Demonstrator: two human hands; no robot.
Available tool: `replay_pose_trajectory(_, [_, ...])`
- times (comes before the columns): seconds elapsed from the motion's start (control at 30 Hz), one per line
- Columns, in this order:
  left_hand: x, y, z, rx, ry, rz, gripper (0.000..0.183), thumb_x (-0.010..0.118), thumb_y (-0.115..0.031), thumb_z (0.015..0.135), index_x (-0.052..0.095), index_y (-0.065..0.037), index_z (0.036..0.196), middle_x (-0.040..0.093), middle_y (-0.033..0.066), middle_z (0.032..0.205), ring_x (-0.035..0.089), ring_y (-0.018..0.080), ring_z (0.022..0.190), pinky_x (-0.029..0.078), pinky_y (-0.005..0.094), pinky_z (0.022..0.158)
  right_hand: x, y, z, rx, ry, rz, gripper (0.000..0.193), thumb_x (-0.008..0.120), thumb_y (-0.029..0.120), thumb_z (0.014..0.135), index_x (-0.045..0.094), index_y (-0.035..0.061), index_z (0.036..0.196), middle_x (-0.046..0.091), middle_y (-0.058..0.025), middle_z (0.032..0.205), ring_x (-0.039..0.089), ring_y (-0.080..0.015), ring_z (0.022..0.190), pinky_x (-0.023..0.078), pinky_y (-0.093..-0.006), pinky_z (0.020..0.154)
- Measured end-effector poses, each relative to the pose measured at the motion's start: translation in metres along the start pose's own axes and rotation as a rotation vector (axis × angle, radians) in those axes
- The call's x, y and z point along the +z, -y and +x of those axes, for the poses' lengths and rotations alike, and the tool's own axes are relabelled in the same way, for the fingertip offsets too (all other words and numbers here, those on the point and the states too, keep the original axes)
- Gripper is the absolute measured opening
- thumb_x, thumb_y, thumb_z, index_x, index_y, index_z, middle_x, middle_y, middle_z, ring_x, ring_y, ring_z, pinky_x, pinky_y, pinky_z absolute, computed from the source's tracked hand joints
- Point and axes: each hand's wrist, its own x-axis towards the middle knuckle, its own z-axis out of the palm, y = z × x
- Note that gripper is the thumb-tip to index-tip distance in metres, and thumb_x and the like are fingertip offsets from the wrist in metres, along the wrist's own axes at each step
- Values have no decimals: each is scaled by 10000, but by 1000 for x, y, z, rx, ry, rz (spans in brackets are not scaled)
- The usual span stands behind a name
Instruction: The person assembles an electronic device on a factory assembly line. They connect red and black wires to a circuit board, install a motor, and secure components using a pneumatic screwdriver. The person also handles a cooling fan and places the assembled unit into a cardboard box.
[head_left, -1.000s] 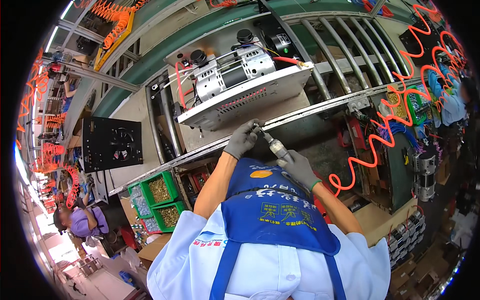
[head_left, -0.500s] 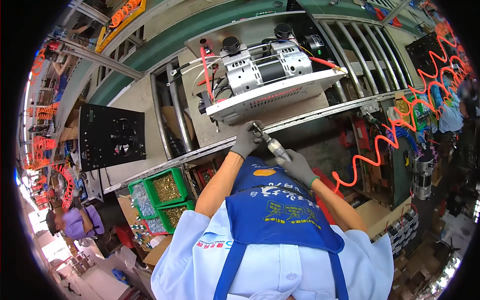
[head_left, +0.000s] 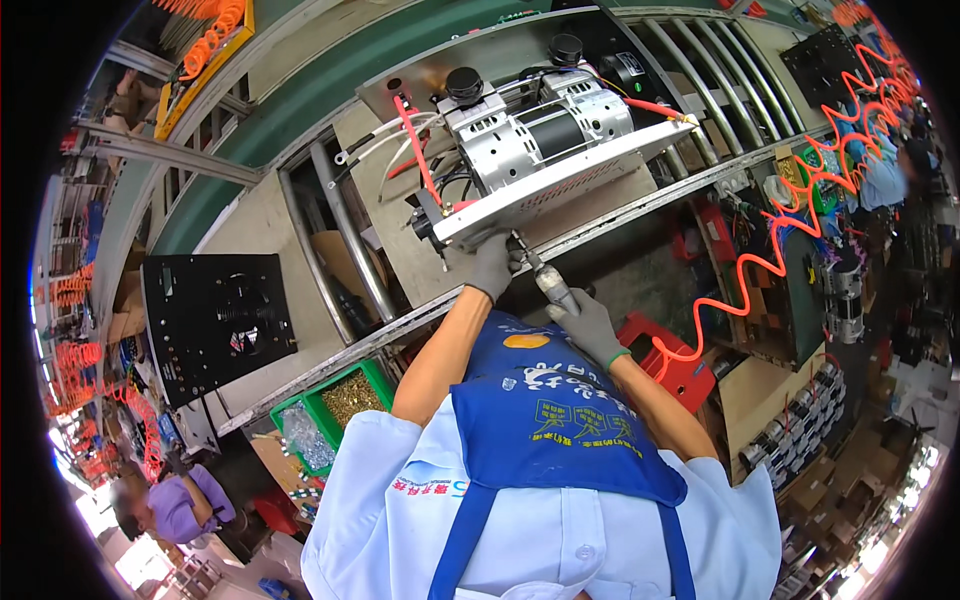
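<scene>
My right hand (head_left: 592,328), in a grey glove, grips a grey air screwdriver (head_left: 553,287) whose bit points up toward the perforated white panel (head_left: 560,188). My left hand (head_left: 492,264), also gloved, is at the panel's lower edge beside the bit. Its fingers are curled in, and what they hold, if anything, is hidden. Behind the panel sits a silver twin-head compressor (head_left: 545,135) with black round caps, a red hose (head_left: 418,150) and white cables. A black fitting (head_left: 425,222) sticks out at the panel's left end.
A black panel with a fan (head_left: 215,320) stands on the left of the roller conveyor (head_left: 345,230). Green bins (head_left: 350,395) of small metal parts stand at lower left. A coiled orange air hose (head_left: 735,300) hangs at right, near a red stool (head_left: 670,365). A person in purple (head_left: 185,505) is at far left.
My left hand has moved from the screwdriver's tip to the panel's lower edge. The screwdriver stays in my right hand. The view has turned slightly, shifting the surroundings.
</scene>
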Motion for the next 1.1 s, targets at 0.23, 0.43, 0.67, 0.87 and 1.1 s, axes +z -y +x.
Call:
replay_pose_trajectory(0.23, [-6,-11,-10,-220,214,-388,260,425,-251,1047,593,-55,1069,659,80,919,583,175,710,435,257,569,6,-7,-3,-29,-16,31,512,729,409,848,625,62,1210,700,-239,989,690,-404,963,519,-450,838])
replay_pose_trajectory(0.43, [-17,0,-3,-250,363,-475,278,415,-255,1052,604,-56,1095,665,96,946,605,209,788,497,324,687,7,-10,-6,33,-8,88,508,730,405,851,623,64,1212,701,-233,981,695,-393,947,520,-446,837])
replay_pose_trajectory(0.67, [-4,-5,-12,-234,260,-466,289,416,-264,1053,635,-78,1084,659,78,964,580,176,775,429,278,605,-4,-2,-12,-54,-23,33,511,735,398,851,615,65,1221,704,-216,967,704,-368,920,523,-436,823])
replay_pose_trajectory(0.87, [-3,-7,-12,-182,295,-386,249,445,-218,1042,632,-60,1089,665,90,957,569,162,740,439,271,602,-2,-6,-12,-50,-30,27,498,733,389,852,616,69,1216,708,-211,971,705,-363,916,524,-431,816])
replay_pose_trajectory(1.1, [-1,4,-2,21,250,-382,231,439,-162,1059,604,-21,1139,661,108,965,571,158,710,500,283,648,10,3,-2,-17,-98,47,492,728,392,851,623,63,1201,709,-199,927,705,-346,883,521,-420,806])
